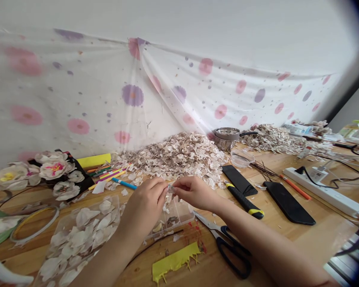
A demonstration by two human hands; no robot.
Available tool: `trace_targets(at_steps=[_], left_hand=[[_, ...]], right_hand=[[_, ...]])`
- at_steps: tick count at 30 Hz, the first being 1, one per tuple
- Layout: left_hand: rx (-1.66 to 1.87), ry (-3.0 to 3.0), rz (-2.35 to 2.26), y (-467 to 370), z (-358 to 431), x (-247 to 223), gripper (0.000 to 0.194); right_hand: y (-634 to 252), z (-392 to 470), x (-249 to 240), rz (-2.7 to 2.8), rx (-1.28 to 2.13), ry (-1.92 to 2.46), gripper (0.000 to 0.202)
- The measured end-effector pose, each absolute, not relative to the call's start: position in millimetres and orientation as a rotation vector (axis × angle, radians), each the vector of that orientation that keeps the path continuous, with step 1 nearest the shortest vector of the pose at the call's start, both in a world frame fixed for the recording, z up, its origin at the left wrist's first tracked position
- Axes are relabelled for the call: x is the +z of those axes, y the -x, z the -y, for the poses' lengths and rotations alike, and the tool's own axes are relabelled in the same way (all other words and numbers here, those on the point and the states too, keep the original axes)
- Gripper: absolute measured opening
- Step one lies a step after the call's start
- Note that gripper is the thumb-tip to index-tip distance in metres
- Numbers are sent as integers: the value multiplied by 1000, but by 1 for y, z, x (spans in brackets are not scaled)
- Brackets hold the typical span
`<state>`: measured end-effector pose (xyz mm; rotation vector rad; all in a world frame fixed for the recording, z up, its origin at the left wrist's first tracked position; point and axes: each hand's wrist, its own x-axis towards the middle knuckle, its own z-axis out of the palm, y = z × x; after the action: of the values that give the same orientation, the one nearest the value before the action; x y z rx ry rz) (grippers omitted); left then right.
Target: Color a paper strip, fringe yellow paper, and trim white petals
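My left hand [151,195] and my right hand [194,192] meet over the middle of the table, fingers pinched together. Between their fingertips is a small pale bluish-white piece [170,189], too small for me to name and partly hidden by the fingers. Below them lies a clear divided plastic box [188,211] with pale petals in its compartments. To the left, a clear tray [117,202] holds many whitish petals [86,235]. Scissors [224,235] lie under my right forearm, beside a fringed yellow strip [175,261].
A big heap of dry petals [179,153] rises behind my hands, with a metal pot [226,137] beside it. Rightward lie two black phones [288,201], a utility knife [245,200] and a white power strip [326,193]. Finished-looking flowers [55,169] and coloured pens [112,175] sit left.
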<state>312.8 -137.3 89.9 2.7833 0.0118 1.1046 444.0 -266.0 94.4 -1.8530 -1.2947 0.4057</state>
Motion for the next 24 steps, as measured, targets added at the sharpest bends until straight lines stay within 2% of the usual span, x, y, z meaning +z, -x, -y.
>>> trace_targets(at_steps=[10,14,17,24], left_hand=[[1002,-2649,-197,-312,139,93,22],[680,-2246,-462,-313,140,94,33],[436,-1948,-491,-316,138,94,42],[581,-1792,-497,-315,138,102,47]], right_hand=[[-447,266,99,1170,556,1793,20],[-444,262,100,897,634,1584,21],[-439,260,98,793,645,1439,21],[-429,259,95,710,787,1265,23]])
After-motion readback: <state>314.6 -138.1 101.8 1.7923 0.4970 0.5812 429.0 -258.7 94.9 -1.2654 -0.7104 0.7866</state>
